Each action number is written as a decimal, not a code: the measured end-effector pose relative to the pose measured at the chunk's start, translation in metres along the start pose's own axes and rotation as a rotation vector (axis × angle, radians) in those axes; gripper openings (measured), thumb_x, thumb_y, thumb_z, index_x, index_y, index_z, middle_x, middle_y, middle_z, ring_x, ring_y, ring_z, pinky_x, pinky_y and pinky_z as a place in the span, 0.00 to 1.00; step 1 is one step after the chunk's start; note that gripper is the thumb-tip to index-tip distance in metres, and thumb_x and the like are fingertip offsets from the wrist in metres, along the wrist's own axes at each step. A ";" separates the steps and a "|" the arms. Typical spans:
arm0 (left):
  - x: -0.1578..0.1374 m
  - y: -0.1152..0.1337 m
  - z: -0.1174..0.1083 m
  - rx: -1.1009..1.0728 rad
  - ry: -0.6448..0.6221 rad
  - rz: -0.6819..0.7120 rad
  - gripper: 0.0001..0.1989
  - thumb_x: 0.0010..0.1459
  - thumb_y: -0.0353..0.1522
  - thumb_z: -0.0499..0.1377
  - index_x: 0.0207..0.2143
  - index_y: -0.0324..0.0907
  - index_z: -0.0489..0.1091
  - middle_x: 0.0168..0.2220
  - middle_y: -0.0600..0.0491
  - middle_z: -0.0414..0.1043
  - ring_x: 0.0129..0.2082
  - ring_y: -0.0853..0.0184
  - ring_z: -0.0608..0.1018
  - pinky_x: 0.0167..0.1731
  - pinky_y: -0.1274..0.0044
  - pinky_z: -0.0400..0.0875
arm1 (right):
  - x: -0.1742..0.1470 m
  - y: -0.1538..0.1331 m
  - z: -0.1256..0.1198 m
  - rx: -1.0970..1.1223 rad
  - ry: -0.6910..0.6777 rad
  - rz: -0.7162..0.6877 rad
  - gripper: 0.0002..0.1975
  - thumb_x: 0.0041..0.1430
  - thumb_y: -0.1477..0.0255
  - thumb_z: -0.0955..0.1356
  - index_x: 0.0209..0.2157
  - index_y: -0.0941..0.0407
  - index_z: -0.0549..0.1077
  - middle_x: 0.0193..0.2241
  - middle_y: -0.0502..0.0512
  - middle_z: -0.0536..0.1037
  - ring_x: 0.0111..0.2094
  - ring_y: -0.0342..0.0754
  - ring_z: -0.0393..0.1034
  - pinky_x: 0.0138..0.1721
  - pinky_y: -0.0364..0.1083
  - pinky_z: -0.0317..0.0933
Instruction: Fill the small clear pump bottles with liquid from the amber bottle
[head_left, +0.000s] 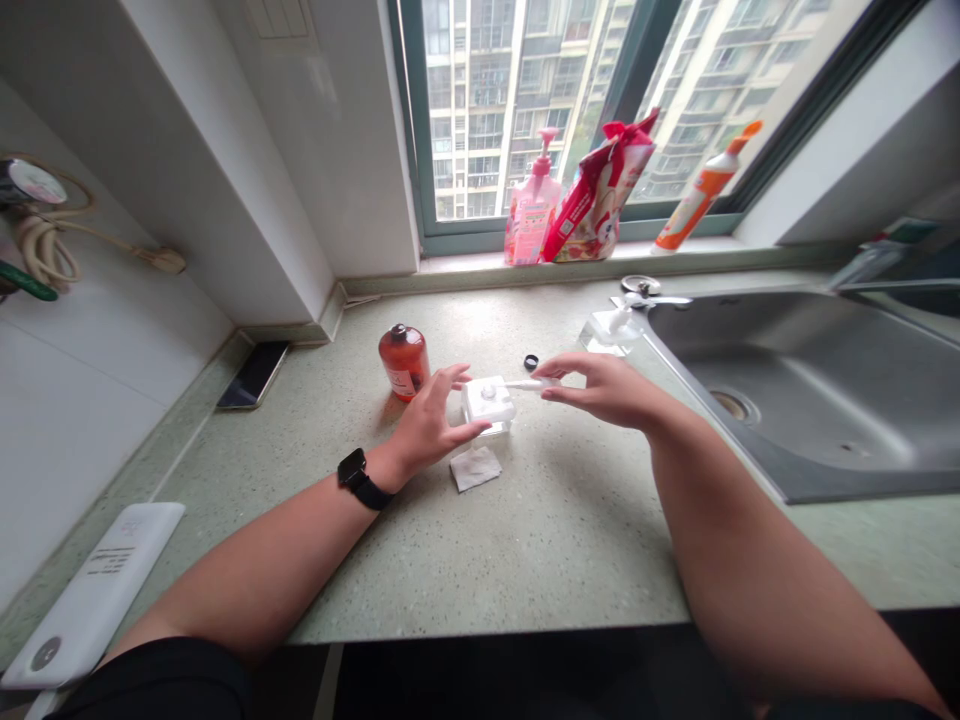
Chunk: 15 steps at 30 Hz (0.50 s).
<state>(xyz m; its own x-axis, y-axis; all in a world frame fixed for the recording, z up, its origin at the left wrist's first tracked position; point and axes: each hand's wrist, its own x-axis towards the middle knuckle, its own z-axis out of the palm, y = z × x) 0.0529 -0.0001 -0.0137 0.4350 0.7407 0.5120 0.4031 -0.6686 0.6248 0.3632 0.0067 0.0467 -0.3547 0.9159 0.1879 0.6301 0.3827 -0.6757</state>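
A clear, square pump bottle [489, 412] with a white top stands on the counter in front of me. My left hand [433, 420], with a black watch at the wrist, curves round its left side, thumb in front and fingers behind. From the right, my right hand [589, 386] pinches the slim white pump spout [525, 384] at the bottle's top; its tip is hidden by the fingers. Beside my left hand stands an amber bottle [403, 365] with a dark neck. A folded white tissue [475, 468] lies just before the pump bottle, and a small black cap [531, 362] behind my right hand.
Another clear pump bottle [611, 330] stands by the steel sink [810, 390] at right. A phone [255, 375] and a white power bank [97, 595] lie at left. The windowsill holds a pink pump bottle [531, 215], a red bag [596, 200] and an orange bottle [697, 200].
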 end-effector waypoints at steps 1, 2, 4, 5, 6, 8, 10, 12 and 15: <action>0.000 0.000 0.000 0.000 0.000 0.000 0.40 0.62 0.42 0.73 0.69 0.45 0.59 0.59 0.40 0.75 0.57 0.54 0.81 0.61 0.57 0.77 | 0.000 0.003 -0.002 -0.001 0.012 0.007 0.18 0.60 0.53 0.74 0.44 0.49 0.85 0.42 0.56 0.88 0.44 0.56 0.81 0.50 0.55 0.74; 0.000 -0.001 0.000 0.003 0.002 -0.001 0.40 0.62 0.42 0.73 0.69 0.45 0.59 0.59 0.40 0.75 0.57 0.54 0.81 0.61 0.57 0.77 | 0.000 0.007 -0.005 -0.001 0.031 0.017 0.18 0.61 0.52 0.73 0.44 0.49 0.85 0.43 0.56 0.88 0.45 0.56 0.81 0.51 0.55 0.74; 0.000 -0.002 0.000 0.013 0.000 -0.004 0.40 0.61 0.41 0.73 0.69 0.46 0.59 0.59 0.41 0.75 0.57 0.54 0.81 0.61 0.57 0.77 | 0.000 0.018 -0.011 -0.004 0.093 0.059 0.20 0.62 0.52 0.72 0.47 0.50 0.84 0.45 0.57 0.87 0.46 0.56 0.81 0.52 0.56 0.73; 0.000 -0.002 0.000 0.016 -0.002 -0.004 0.40 0.61 0.41 0.73 0.69 0.46 0.59 0.59 0.41 0.75 0.57 0.54 0.81 0.61 0.57 0.77 | 0.000 0.025 -0.014 -0.006 0.130 0.092 0.21 0.62 0.52 0.72 0.48 0.51 0.84 0.46 0.58 0.87 0.46 0.56 0.81 0.52 0.56 0.72; 0.000 -0.002 0.000 0.017 -0.005 -0.004 0.40 0.61 0.41 0.73 0.70 0.46 0.58 0.59 0.42 0.75 0.56 0.54 0.81 0.61 0.57 0.77 | 0.001 0.033 -0.017 -0.014 0.174 0.131 0.23 0.61 0.53 0.73 0.50 0.52 0.83 0.46 0.59 0.87 0.46 0.57 0.81 0.52 0.57 0.72; -0.001 -0.003 0.000 0.022 -0.004 -0.001 0.40 0.62 0.41 0.73 0.70 0.46 0.58 0.59 0.42 0.75 0.56 0.55 0.82 0.60 0.57 0.78 | 0.001 0.048 -0.020 -0.037 0.212 0.217 0.23 0.60 0.54 0.73 0.50 0.54 0.82 0.44 0.60 0.86 0.44 0.56 0.80 0.49 0.56 0.72; -0.001 -0.002 0.000 0.032 0.001 0.002 0.40 0.62 0.41 0.72 0.70 0.46 0.58 0.59 0.42 0.75 0.55 0.55 0.82 0.60 0.57 0.78 | 0.002 0.061 -0.020 -0.068 0.172 0.292 0.18 0.61 0.58 0.73 0.46 0.55 0.83 0.41 0.59 0.86 0.41 0.55 0.80 0.45 0.54 0.72; 0.000 -0.001 -0.001 0.044 0.001 0.006 0.39 0.63 0.41 0.72 0.70 0.46 0.59 0.59 0.42 0.75 0.55 0.55 0.82 0.60 0.58 0.78 | 0.003 0.069 -0.017 -0.147 0.135 0.341 0.12 0.62 0.62 0.73 0.42 0.54 0.83 0.39 0.58 0.86 0.39 0.54 0.79 0.43 0.52 0.71; 0.000 -0.001 -0.001 0.051 -0.001 0.015 0.38 0.63 0.41 0.71 0.70 0.47 0.59 0.59 0.43 0.75 0.55 0.55 0.82 0.59 0.57 0.79 | 0.005 0.076 -0.010 -0.289 0.138 0.367 0.08 0.63 0.67 0.73 0.41 0.53 0.84 0.38 0.57 0.86 0.39 0.53 0.78 0.42 0.50 0.69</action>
<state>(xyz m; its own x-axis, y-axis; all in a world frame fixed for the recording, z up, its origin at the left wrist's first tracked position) 0.0512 0.0006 -0.0137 0.4420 0.7305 0.5206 0.4373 -0.6822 0.5859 0.4164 0.0420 0.0038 0.0098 0.9967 0.0805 0.8696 0.0312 -0.4927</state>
